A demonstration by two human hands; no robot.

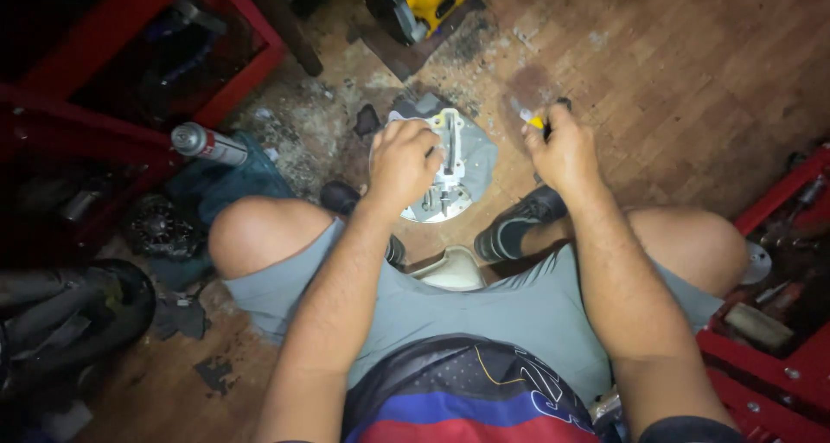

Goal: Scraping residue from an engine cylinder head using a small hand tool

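While you sit with the round grey metal part (450, 162) on the wooden floor (674, 80) between your feet, your left hand (402, 162) lies pressed on its nine o'clock edge, steadying it. Your right hand (564, 149), at three o'clock, is fisted around a yellow-handled tool (538, 121), clear of the part. The part looks opened up, its inner fittings exposed; the work seems midway.

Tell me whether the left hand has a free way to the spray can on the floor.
Probably yes: the left hand rests on the round metal part, and only bare floor lies between it and the spray can.
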